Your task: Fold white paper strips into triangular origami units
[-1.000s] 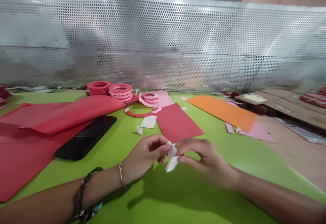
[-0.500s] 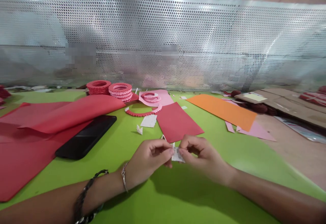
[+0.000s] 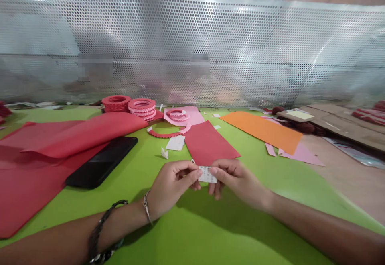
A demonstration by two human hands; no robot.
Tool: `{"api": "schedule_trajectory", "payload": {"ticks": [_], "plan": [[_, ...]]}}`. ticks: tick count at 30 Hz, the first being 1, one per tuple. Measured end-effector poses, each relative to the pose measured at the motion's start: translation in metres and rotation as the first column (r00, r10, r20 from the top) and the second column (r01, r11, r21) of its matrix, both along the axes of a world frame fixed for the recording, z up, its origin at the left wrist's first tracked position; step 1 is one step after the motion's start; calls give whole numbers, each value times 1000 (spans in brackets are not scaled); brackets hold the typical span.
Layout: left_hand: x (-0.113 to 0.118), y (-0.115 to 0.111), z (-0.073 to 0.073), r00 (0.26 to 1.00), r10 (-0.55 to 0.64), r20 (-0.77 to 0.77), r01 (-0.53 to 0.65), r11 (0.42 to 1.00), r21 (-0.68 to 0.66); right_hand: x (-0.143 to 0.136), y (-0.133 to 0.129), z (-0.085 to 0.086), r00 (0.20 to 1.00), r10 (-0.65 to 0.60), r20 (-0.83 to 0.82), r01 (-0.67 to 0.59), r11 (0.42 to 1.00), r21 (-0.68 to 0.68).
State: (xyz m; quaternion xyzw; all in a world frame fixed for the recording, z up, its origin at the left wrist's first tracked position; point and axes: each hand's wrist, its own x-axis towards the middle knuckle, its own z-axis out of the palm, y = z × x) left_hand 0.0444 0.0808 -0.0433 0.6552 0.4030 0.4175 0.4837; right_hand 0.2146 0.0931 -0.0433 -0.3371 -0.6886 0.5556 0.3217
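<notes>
Head view: one printed white paper slip (image 3: 207, 175), pinched at nine o'clock by my left hand (image 3: 173, 182) and at three by my right hand (image 3: 242, 182), presumably to keep it flat; red sheet (image 3: 210, 142) beyond at twelve, black phone (image 3: 102, 164) towards nine.

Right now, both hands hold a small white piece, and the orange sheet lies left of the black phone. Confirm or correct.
Wrong side: the head view shows the orange sheet right of the black phone. The left hand and right hand do hold a small white piece.
</notes>
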Motion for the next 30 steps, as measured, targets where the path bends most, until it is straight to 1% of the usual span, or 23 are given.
{"api": "schedule_trajectory", "payload": {"ticks": [3, 6, 9, 11, 13, 14, 15, 17, 19, 20, 22, 24, 25, 27, 29, 30], "plan": [[1, 1, 1, 999, 11, -36, -11, 1000, 18, -2, 0, 0, 997, -71, -11, 72, 997, 27], [3, 0, 1, 997, 26, -67, -22, 998, 52, -2, -1, 1, 992, -122, 39, 116, 985, 124], [3, -1, 1, 988, 32, -151, -8, 988, 157, -1, -4, 3, 982, -122, 141, 75, 950, 302], [1, -1, 0, 974, 12, -227, 48, 965, 257, 1, -6, 4, 972, -119, 203, 23, 907, 420], [-2, -1, -1, 952, -7, -305, 122, 925, 360, 2, -6, 3, 961, -118, 248, -21, 869, 495], [-3, -1, -2, 940, -3, -342, 150, 902, 405, 2, -6, 3, 958, -120, 262, -31, 861, 508], [-4, -1, -3, 927, 14, -374, 165, 881, 443, 1, -6, 3, 956, -122, 266, -28, 866, 500], [-5, -1, -3, 908, 70, -413, 154, 862, 484, 0, -5, 3, 965, -118, 232, 7, 902, 432], [-5, -2, -3, 903, 105, -417, 117, 873, 473, -2, -6, 4, 977, -109, 183, 38, 936, 351], [-4, -3, -3, 904, 107, -413, 103, 885, 455, -2, -6, 5, 979, -110, 171, 48, 942, 331], [-3, -5, -2, 909, 95, -405, 91, 905, 415, -2, -8, 7, 974, -131, 184, 57, 931, 360], [-2, -6, -2, 914, 75, -399, 94, 918, 386, -1, -10, 9, 962, -165, 216, 56, 898, 436], [-1, -7, -3, 920, 53, -388, 99, 927, 362, 0, -11, 10, 958, -178, 226, 51, 878, 476], [-1, -7, -4, 940, -24, -340, 122, 955, 270, 2, -11, 10, 953, -183, 241, 28, 846, 533], [-1, -5, -6, 963, -125, -237, 159, 979, 131, 3, -9, 10, 957, -151, 248, -11, 835, 551], [-1, -4, -6, 970, -170, -175, 184, 981, 63, 4, -8, 10, 962, -119, 245, -38, 833, 552]]}}
